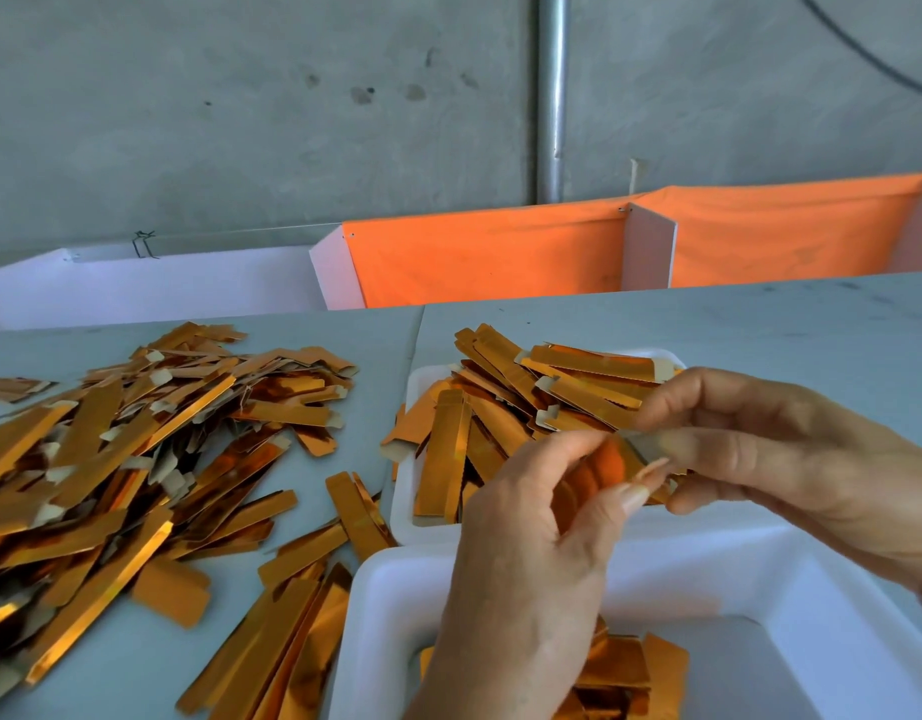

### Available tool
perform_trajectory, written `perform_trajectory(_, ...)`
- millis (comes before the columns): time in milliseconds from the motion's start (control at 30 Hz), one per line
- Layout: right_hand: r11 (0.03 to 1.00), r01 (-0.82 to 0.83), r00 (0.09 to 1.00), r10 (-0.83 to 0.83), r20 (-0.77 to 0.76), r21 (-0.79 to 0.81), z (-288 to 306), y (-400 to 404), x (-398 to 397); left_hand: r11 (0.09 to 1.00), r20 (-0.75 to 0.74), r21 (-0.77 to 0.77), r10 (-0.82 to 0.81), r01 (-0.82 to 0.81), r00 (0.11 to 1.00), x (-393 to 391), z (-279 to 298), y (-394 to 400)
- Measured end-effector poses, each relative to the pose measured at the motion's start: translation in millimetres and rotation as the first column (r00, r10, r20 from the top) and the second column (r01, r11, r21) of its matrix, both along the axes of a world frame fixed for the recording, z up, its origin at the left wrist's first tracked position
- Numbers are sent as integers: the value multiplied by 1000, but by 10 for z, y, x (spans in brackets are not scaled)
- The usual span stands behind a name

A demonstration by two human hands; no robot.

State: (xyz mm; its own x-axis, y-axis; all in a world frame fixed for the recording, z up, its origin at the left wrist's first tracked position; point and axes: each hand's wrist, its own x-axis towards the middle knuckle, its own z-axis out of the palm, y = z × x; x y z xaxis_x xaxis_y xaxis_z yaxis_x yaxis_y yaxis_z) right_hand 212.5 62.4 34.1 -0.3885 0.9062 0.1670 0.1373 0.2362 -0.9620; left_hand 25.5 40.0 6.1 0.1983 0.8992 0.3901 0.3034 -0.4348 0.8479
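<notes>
1. The fingers [570,452] of the left hand [531,553] are curled. They pinch one end of a small shiny orange-gold card strip [602,462] against the thumb.
2. The fingers [708,439] of the right hand [791,449] are curled too. They pinch the other end, where a dull grey paper tab [645,445] shows.
3. The strip is up in the air between the two hands. It seems to run sideways from one hand to the other. It is blurry, so its exact shape is hard to tell.
4. Both hands touch the strip, so neither one is nearer. I think the next move is to bend or tuck the tab, so the two hands must work together.
5. Right under the hands is a near white foam tray [376,589] with a few strips in it.
6. Just past the hands is a far white foam tray [415,387], heaped with more strips.
7. To the left, a big loose pile of gold strips [137,449] lies on the grey surface [760,324].
8. Behind it all hangs a bright orange cloth [500,252].
</notes>
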Motion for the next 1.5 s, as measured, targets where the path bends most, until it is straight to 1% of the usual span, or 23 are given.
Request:
perform_trajectory(100, 999, 17, 997, -21, 71, 50, 9, -9, 5, 1000, -19, 6, 6, -6, 1000, -13, 7, -1)
perform_trajectory(233, 995, 62, 992, -70, 102, 77, -1, -16, -30, 999, -62, 36, 18, -15, 998, -21, 4, 0)
perform_trajectory(333, 995, 78, 990, -85, 111, 66, 18, -28, -86, 997, -102, 79, 29, -21, 994, -29, -4, 7)
perform_trajectory(467, 992, 97, 975, -112, 193, 87, -18, -13, -165, 988, -220, 154, 59, -25, 974, -21, -49, 17)
perform_trajectory(533, 990, 106, 969, -124, 215, 94, -33, -18, -185, 985, -249, 171, 71, -29, 966, -22, -47, 19)
perform_trajectory(567, 993, 90, 978, -103, 182, 82, -19, -30, -197, 985, -243, 170, 69, -28, 968, -27, -42, 19)
perform_trajectory(633, 998, 54, 998, -55, 43, 20, -10, -40, -177, 987, -225, 159, 66, -31, 972, -43, -24, 20)
perform_trajectory(700, 998, 19, 995, -25, -95, -64, -25, -21, -135, 987, -212, 155, 66, -34, 975, -54, -19, 23)
perform_trajectory(733, 996, 0, 990, -13, -137, -94, -38, -6, -123, 987, -207, 155, 65, -33, 976, -59, -19, 23)
perform_trajectory(833, 983, -84, 982, 54, -181, -161, -81, 33, -93, 988, -207, 152, 55, -24, 977, -62, -18, 23)
perform_trajectory(933, 969, -107, 970, 53, -236, -221, -101, 49, -90, 987, -205, 158, 49, -16, 978, -64, -13, 21)
perform_trajectory(1033, 958, -99, 971, 34, -238, -268, -102, 50, -113, 985, -220, 175, 41, -2, 975, -59, -12, 17)
perform_trajectory(1267, 959, -17, 995, -11, -95, -282, -37, 19, -147, 987, -274, 163, 42, 4, 961, -49, -56, 19)
perform_trajectory(1500, 955, 8, 994, -39, -99, -297, -37, 31, -134, 995, -238, 104, 29, -4, 971, -44, -54, 13)
